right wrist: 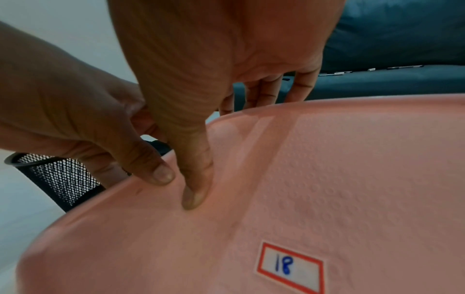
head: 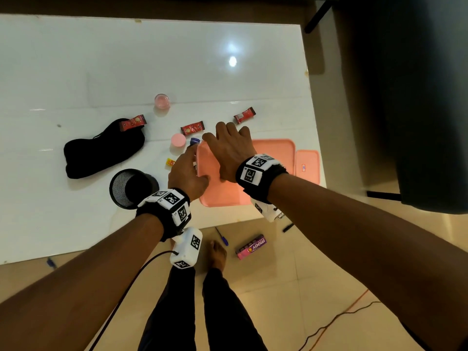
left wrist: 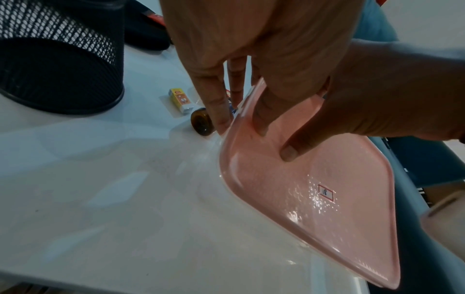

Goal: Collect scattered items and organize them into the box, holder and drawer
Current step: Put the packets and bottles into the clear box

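Both my hands are on the pink lid (head: 215, 171) near the front edge of the white worktop (head: 76, 67). My left hand (head: 186, 173) pinches the lid's left rim, thumb on top and fingers curled under the edge. My right hand (head: 231, 150) grips the far side, thumb (right wrist: 196, 179) pressed flat on top and fingers bent over the rim. The lid has a small sticker (right wrist: 289, 266) that says 18. Another pink lid (head: 307, 165) lies to the right.

The black mesh holder (head: 131, 187) stands just left of my left hand. A little brown bottle (left wrist: 201, 124) lies on its side by my left fingers, with a small yellow packet (left wrist: 180, 100) near it. Three red snack packs (head: 192, 127) and a black pouch (head: 101, 150) lie farther back. A pink box (head: 250, 247) and a blue pen (head: 222, 236) are down on the floor.
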The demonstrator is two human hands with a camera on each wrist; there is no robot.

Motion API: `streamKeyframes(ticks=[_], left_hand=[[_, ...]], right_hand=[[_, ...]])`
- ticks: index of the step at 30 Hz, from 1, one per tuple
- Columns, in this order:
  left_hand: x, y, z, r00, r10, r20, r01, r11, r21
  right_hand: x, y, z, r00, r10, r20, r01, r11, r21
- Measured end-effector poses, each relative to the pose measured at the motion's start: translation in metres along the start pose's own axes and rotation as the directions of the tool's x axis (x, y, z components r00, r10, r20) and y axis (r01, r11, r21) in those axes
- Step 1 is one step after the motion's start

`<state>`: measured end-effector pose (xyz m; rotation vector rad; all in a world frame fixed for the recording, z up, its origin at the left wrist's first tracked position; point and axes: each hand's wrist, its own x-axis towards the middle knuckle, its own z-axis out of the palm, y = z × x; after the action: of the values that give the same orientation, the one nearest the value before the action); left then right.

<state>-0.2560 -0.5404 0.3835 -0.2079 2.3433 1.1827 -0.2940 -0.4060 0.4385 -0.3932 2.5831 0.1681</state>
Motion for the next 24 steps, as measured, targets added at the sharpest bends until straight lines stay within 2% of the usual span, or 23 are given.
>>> streamKeyframes(ticks=[6,14,19,21,24], left_hand=[[-0.002,0.01,-0.006,0.997,-0.034,0.065,0.036,0.999,-0.036],[-0.011,0.012,-0.027,0.964,-0.115,0.241,0.154,0.977,-0.149],[-0.003,0.01,-0.042,0.909,-0.263,0.323,0.363,0.881,-0.304],[0.001,0.012,-0.043,0.903,-0.275,0.33,0.38,0.87,-0.315],[0.008,0.019,-0.042,0.923,-0.257,0.286,0.343,0.887,-0.31]], right_hand=[[-0.008,0.01,-0.006,0.998,-0.061,-0.026,0.061,0.998,0.019],[-0.026,0.014,-0.002,0.982,-0.146,-0.117,0.161,0.979,0.125],[-0.037,0.012,-0.007,0.98,-0.178,-0.092,0.192,0.964,0.183],[-0.041,0.013,-0.007,0.979,-0.182,-0.088,0.197,0.957,0.211],[-0.047,0.014,-0.003,0.977,-0.192,-0.096,0.21,0.947,0.243]])
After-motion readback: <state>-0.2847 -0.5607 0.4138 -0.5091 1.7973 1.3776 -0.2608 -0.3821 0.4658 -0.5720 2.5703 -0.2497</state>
